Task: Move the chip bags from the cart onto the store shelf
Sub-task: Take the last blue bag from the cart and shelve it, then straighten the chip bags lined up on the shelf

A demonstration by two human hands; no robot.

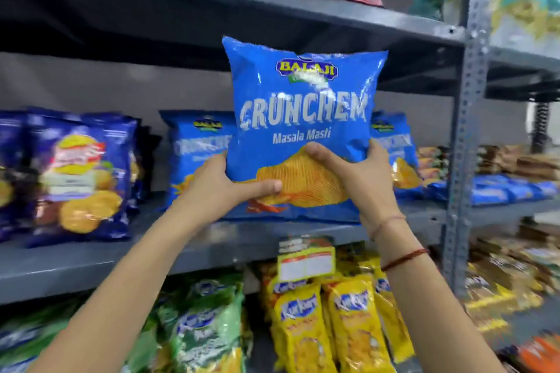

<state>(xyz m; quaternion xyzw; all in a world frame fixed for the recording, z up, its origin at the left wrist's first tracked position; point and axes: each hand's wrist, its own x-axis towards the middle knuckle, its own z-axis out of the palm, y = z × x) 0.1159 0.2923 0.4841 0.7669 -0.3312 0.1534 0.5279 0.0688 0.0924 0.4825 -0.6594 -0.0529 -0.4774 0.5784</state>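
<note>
Both hands, left hand and right hand, are clasped around a blue chip bag, held upright over the shelf; placement seems underway, and setting down between matching bags is needed next.

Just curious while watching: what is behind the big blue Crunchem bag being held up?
Behind the held Crunchem bag, two matching blue bags stand on the shelf, one peeking out left, one right. Whatever stands directly between them is covered.
</note>
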